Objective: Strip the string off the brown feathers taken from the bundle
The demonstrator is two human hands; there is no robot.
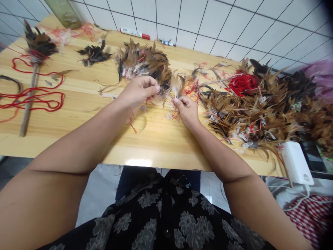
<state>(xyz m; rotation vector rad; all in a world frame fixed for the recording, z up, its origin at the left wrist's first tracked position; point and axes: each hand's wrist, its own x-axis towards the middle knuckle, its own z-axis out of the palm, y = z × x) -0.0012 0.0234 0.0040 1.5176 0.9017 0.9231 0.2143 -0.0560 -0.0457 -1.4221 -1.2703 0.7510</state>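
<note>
One small feather tuft is standing up from the right hand, just to the right of the middle heap of brown feathers on the counter. From where I am standing, it is looking very light and soft, probably giving at the least touch and stirring in any draught. A hard squeeze would likely be crushing the fluff, so the narrow base, where the quills are gathering, is seeming the best place to take hold.

The right hand is doing just that: thumb and forefinger are pinching together at the tuft's lower end, the other fingers curling under. The left hand is hovering at the near edge of the middle heap, fingers bending inward and thumb meeting forefinger; I am not managing to tell whether a fine strand is lying between them.

A red-capped marker is lying behind the middle heap, and a black feather bunch is sitting to its left. Well to its right, a red thread bundle is resting among a larger pile of feathers.
</note>
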